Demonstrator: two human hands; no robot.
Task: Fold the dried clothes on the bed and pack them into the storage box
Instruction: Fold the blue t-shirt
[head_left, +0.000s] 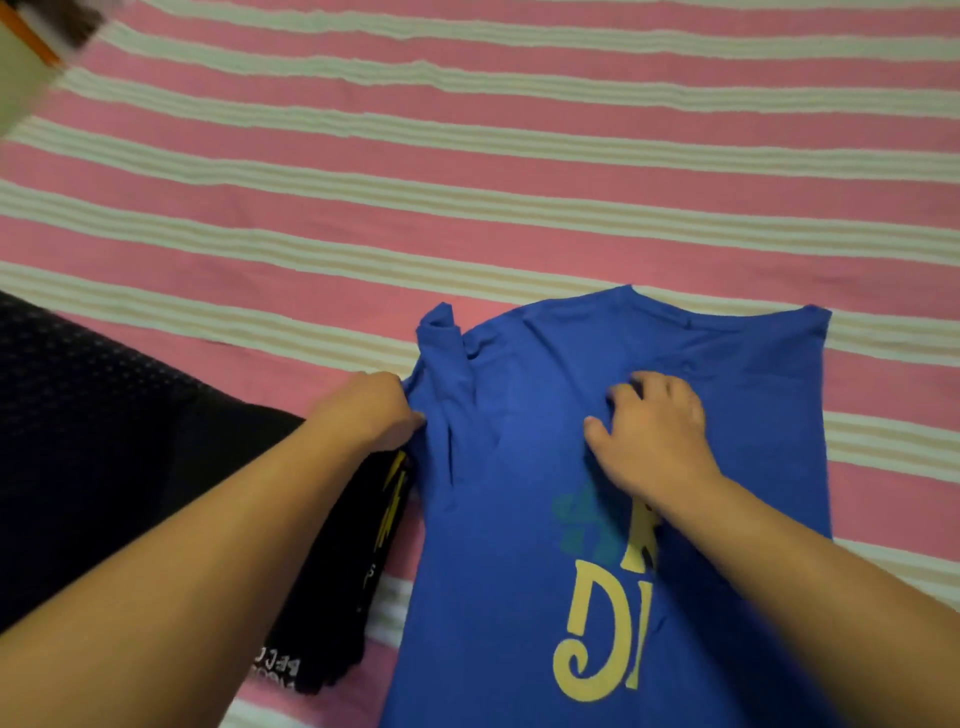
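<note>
Head | left hand (371, 410) pinches blue shirt (519, 467) edge | right hand (649, 431) presses, fingers spread

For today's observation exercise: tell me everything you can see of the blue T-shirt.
The blue T-shirt looks like soft knit, with yellow lettering and a teal mark. It lies spread on the striped bedsheet, left sleeve bunched. The left hand grips its left edge; the right hand rests on its chest. A black garment lies alongside.

Head-worn view, looking steeply down, close over the bed (519, 208), facing forward
</note>
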